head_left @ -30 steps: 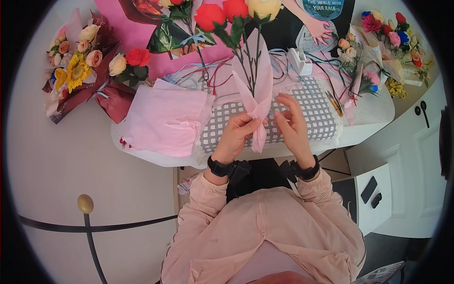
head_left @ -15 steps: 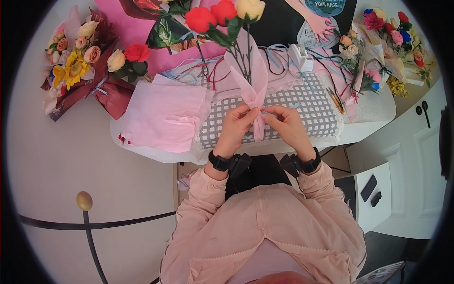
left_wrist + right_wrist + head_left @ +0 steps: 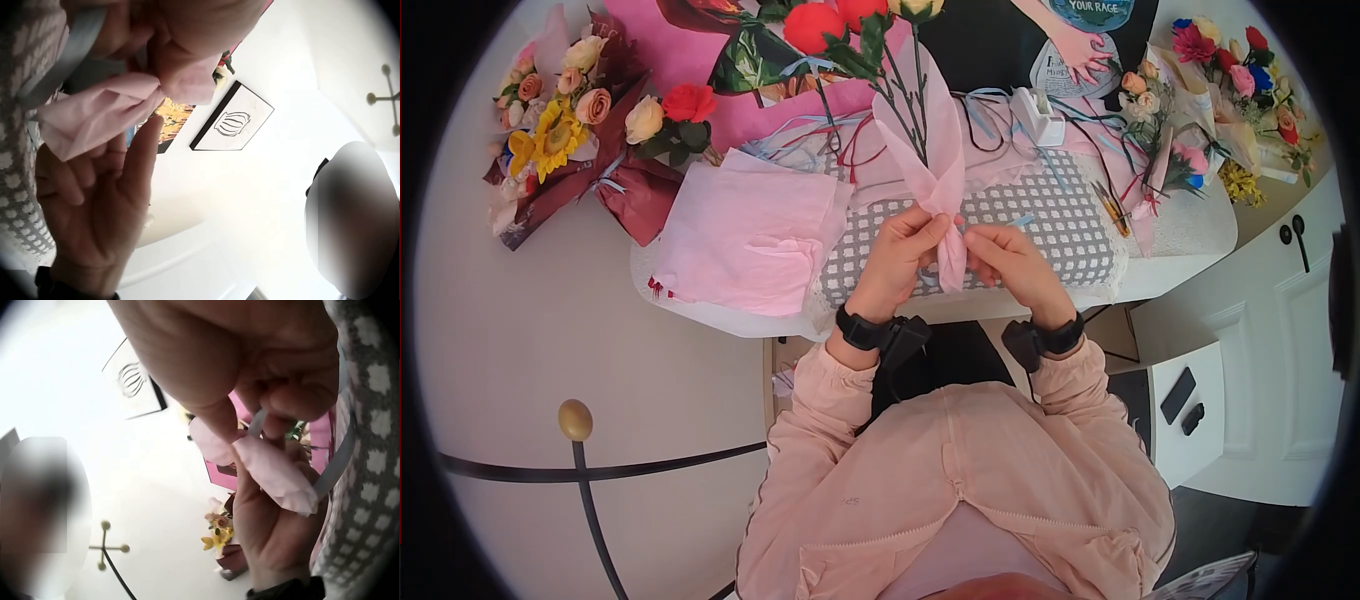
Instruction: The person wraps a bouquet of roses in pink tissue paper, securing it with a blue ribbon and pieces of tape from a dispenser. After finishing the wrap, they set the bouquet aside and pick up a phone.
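A bouquet of red and cream roses [image 3: 812, 30] on green stems stands in a cone of pink wrapping paper [image 3: 935, 120]. My left hand [image 3: 897, 258] pinches its gathered neck between thumb and fingers, and the twisted paper tail [image 3: 278, 475] sticks out below. Right beside the neck, my right hand [image 3: 1018, 262] has its fingers curled, pinching a thin pale blue ribbon [image 3: 257, 422]. A length of that ribbon [image 3: 69, 59] loops past the tail in the left wrist view. One ribbon end [image 3: 1023, 220] shows above the right hand in the head view.
Pink paper sheets [image 3: 745, 235] lie stacked on the left of the table, over a grey-and-white checked cloth [image 3: 1050, 225]. Loose ribbons, a white box [image 3: 1037, 118] and scissors [image 3: 1112, 208] lie farther back. Finished bouquets [image 3: 560, 130] flank both sides.
My right hand came in from apart to the paper neck, took the blue ribbon, then shifted slightly right. The bouquet tipped a little left and lower, still in my left hand.
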Motion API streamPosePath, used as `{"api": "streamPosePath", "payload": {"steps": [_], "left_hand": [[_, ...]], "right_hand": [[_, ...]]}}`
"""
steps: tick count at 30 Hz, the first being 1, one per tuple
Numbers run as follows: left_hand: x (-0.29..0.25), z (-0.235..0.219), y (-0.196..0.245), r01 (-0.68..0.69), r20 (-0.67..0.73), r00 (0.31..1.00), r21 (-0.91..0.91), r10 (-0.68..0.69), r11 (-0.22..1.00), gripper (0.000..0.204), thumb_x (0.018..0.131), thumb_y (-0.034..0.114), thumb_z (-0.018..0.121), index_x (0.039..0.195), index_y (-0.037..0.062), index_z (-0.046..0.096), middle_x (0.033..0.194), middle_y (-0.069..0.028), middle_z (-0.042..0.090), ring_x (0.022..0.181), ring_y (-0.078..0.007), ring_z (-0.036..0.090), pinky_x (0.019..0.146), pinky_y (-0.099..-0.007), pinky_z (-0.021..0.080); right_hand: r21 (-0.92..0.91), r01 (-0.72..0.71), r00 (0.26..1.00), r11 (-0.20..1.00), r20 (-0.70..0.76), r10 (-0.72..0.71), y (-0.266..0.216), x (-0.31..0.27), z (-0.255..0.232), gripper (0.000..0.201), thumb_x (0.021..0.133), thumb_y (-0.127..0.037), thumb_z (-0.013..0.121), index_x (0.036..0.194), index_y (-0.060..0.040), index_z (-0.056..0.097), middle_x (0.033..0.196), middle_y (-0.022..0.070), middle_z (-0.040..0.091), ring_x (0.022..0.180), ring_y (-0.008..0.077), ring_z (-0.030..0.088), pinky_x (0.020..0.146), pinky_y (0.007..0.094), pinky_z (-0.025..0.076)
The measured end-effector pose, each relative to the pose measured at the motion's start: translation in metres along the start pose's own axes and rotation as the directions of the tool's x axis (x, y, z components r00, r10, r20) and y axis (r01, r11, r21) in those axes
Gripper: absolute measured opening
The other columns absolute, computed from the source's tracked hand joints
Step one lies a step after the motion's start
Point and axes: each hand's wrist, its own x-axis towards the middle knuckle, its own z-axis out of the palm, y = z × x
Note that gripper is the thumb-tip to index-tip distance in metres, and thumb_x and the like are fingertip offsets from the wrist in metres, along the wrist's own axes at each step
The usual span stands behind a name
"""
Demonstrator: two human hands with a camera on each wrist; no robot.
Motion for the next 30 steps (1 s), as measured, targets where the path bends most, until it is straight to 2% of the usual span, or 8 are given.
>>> {"api": "streamPosePath", "payload": {"steps": [7, 9, 13, 16, 18, 22, 25, 30], "left_hand": [[-0.010, 0.015, 0.026, 0.103, 0.165, 0.982, -0.076, -0.090, 0.992, 0.023, 0.095, 0.021, 0.060, 0.101, 0.0004, 0.067, 0.072, -0.0015, 0.063, 0.051, -0.0059, 0.051, 0.049, -0.0183, 0.032], [-0.007, 0.014, 0.025, 0.082, 0.235, 0.971, -0.112, -0.054, 0.990, 0.023, 0.095, 0.021, 0.060, 0.101, -0.0006, 0.066, 0.071, -0.0037, 0.063, 0.051, -0.0083, 0.054, 0.050, -0.0194, 0.037], [-0.003, 0.012, 0.015, -0.002, 0.104, 0.995, -0.047, 0.007, 0.999, 0.023, 0.095, 0.020, 0.060, 0.100, -0.0014, 0.067, 0.071, -0.0042, 0.063, 0.052, -0.0083, 0.054, 0.052, -0.0215, 0.041], [-0.003, 0.014, 0.010, -0.073, -0.005, 0.997, 0.018, 0.073, 0.997, 0.020, 0.094, 0.017, 0.061, 0.098, -0.0017, 0.067, 0.073, -0.0028, 0.063, 0.055, -0.0075, 0.054, 0.052, -0.0213, 0.039], [-0.006, 0.019, 0.008, -0.118, -0.064, 0.990, 0.066, 0.123, 0.991, 0.019, 0.094, 0.015, 0.062, 0.097, -0.0020, 0.068, 0.074, -0.0017, 0.063, 0.058, -0.0066, 0.054, 0.052, -0.0204, 0.038], [-0.005, 0.020, 0.002, -0.157, -0.103, 0.979, 0.152, 0.174, 0.976, 0.016, 0.093, 0.012, 0.062, 0.097, -0.0019, 0.069, 0.077, -0.0001, 0.063, 0.064, -0.0053, 0.052, 0.055, -0.0203, 0.039], [-0.003, 0.022, -0.002, -0.154, -0.103, 0.979, 0.201, 0.178, 0.967, 0.016, 0.092, 0.011, 0.063, 0.098, -0.0016, 0.069, 0.078, 0.0004, 0.063, 0.065, -0.0049, 0.051, 0.056, -0.0205, 0.039], [0.004, 0.021, -0.012, -0.179, -0.107, 0.968, 0.339, 0.227, 0.924, 0.015, 0.090, 0.010, 0.065, 0.097, -0.0022, 0.070, 0.080, 0.0009, 0.061, 0.067, -0.0050, 0.050, 0.059, -0.0206, 0.038]], "right_hand": [[0.564, -0.183, 0.903, 0.805, 0.420, -0.089, 0.008, -0.003, 0.012, 0.044, 0.101, -0.041, 0.046, 0.108, 0.0012, 0.057, 0.082, 0.0051, 0.057, 0.049, 0.0049, 0.039, 0.045, 0.0198, 0.033], [0.657, -0.195, 0.893, 0.729, 0.427, -0.146, 0.014, -0.004, 0.017, 0.043, 0.101, -0.040, 0.045, 0.106, 0.0001, 0.058, 0.080, 0.0048, 0.057, 0.048, 0.0045, 0.037, 0.043, 0.0192, 0.031], [0.738, -0.047, 0.917, 0.673, 0.299, -0.265, 0.038, 0.003, 0.030, 0.039, 0.102, -0.039, 0.044, 0.102, -0.0029, 0.058, 0.073, 0.0014, 0.054, 0.049, 0.0036, 0.036, 0.044, 0.0186, 0.029], [0.460, 0.082, 0.989, 0.884, 0.071, -0.129, 0.035, -0.002, 0.036, 0.036, 0.103, -0.037, 0.044, 0.097, -0.0044, 0.057, 0.065, -0.0031, 0.046, 0.051, 0.0037, 0.035, 0.046, 0.0200, 0.026], [0.160, 0.225, 0.972, 0.961, -0.101, -0.210, 0.024, -0.004, 0.048, 0.035, 0.103, -0.035, 0.043, 0.094, -0.0042, 0.056, 0.063, -0.0047, 0.043, 0.053, 0.0041, 0.034, 0.048, 0.0211, 0.026], [-0.133, 0.223, 0.929, 0.966, -0.272, -0.252, 0.023, -0.007, 0.054, 0.034, 0.103, -0.032, 0.042, 0.092, -0.0027, 0.055, 0.062, -0.0063, 0.042, 0.056, 0.0050, 0.036, 0.050, 0.0233, 0.028], [-0.039, 0.232, 0.934, 0.972, -0.268, -0.234, 0.028, -0.007, 0.050, 0.032, 0.103, -0.030, 0.044, 0.093, -0.0016, 0.055, 0.062, -0.0053, 0.042, 0.057, 0.0047, 0.036, 0.050, 0.0236, 0.030], [-0.409, 0.337, 0.776, 0.848, -0.389, -0.496, 0.029, -0.003, 0.057, 0.024, 0.100, -0.022, 0.049, 0.101, 0.0005, 0.056, 0.061, 0.0109, 0.053, 0.054, 0.0239, 0.053, 0.050, 0.0322, 0.038]]}}
